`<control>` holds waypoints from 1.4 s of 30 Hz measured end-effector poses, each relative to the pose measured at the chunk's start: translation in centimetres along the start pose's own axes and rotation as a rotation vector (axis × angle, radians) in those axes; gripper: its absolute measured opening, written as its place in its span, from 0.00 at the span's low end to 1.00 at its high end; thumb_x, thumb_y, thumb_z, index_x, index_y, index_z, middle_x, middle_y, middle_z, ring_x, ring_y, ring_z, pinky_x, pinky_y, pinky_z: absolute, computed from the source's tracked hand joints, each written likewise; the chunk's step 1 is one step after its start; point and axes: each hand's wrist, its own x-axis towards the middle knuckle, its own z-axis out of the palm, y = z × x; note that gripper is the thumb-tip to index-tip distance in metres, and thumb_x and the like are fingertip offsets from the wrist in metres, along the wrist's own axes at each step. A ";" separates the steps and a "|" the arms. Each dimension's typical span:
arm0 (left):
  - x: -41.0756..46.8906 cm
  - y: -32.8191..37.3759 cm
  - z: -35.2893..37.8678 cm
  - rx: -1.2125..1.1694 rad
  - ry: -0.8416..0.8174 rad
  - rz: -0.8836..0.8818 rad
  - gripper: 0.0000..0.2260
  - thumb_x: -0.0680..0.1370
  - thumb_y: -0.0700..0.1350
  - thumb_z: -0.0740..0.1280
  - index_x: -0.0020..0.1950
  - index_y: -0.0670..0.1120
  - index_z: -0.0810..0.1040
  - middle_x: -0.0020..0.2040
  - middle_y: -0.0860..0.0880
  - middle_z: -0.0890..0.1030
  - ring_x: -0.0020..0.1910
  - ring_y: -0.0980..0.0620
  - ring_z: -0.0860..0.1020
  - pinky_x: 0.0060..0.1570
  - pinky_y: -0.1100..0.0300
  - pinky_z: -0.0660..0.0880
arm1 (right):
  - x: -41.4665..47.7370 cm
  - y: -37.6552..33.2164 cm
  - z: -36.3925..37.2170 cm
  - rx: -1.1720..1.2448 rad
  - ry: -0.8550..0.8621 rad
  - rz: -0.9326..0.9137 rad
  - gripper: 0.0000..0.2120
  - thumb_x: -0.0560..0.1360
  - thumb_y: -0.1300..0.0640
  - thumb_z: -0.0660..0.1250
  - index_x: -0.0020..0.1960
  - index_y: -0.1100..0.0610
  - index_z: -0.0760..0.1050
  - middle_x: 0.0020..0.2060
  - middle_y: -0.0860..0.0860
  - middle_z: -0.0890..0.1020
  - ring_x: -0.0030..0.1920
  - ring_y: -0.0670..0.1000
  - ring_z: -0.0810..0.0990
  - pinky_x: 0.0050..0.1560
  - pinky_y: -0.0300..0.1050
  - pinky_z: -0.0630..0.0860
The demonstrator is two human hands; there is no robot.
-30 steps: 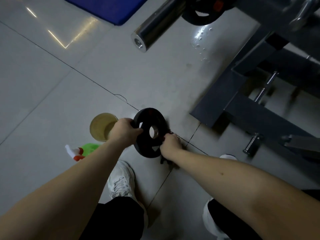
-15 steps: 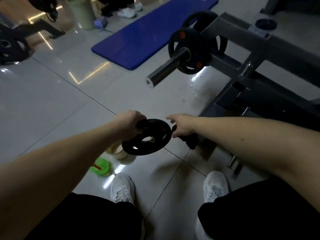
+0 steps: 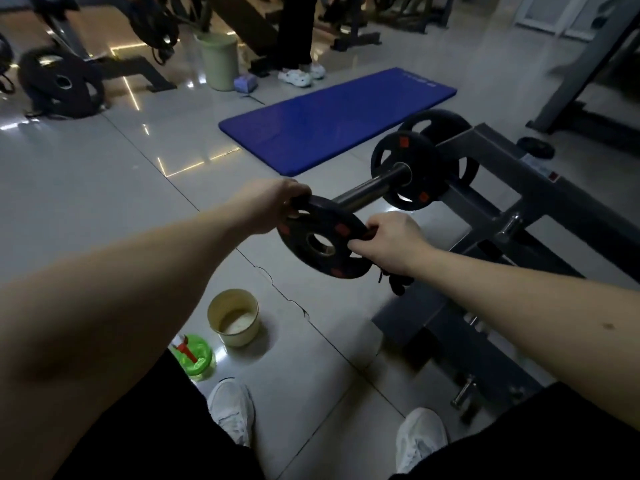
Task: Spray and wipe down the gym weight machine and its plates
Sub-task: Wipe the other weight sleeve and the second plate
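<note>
Grey floor tiles [image 3: 104,188], dim light, gym premises. My left hand [image 3: 273,206] curls over the far-left rim of a small black weight plate [image 3: 308,261]. My right hand [image 3: 391,244] wraps round the near-right rim, and a dark cloth [image 3: 394,282] hangs below that palm. The plate is off the floor between both hands, lying nearly flat with a slight tilt, bore facing up.

Just beyond it the chrome sleeve [image 3: 367,192] of the machine frame [image 3: 519,188] runs away up-right. Its free end is hidden behind the plate's far edge, and two loaded plates [image 3: 407,169] sit further along.

Judgement: bore and sleeve axes are crossed. If the plate is to go on, it must first be stood on edge. The left hand is nearer the sleeve's end.

A cup [image 3: 235,318] and a green spray bottle [image 3: 194,355] stand on the floor under my left arm.
</note>
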 end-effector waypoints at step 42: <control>22.7 1.2 5.8 -0.749 -0.116 -0.619 0.20 0.75 0.62 0.69 0.54 0.46 0.80 0.53 0.44 0.84 0.55 0.44 0.82 0.61 0.45 0.78 | 10.9 8.9 -2.0 0.106 0.273 0.552 0.22 0.76 0.35 0.66 0.52 0.54 0.79 0.41 0.48 0.75 0.44 0.54 0.75 0.44 0.46 0.66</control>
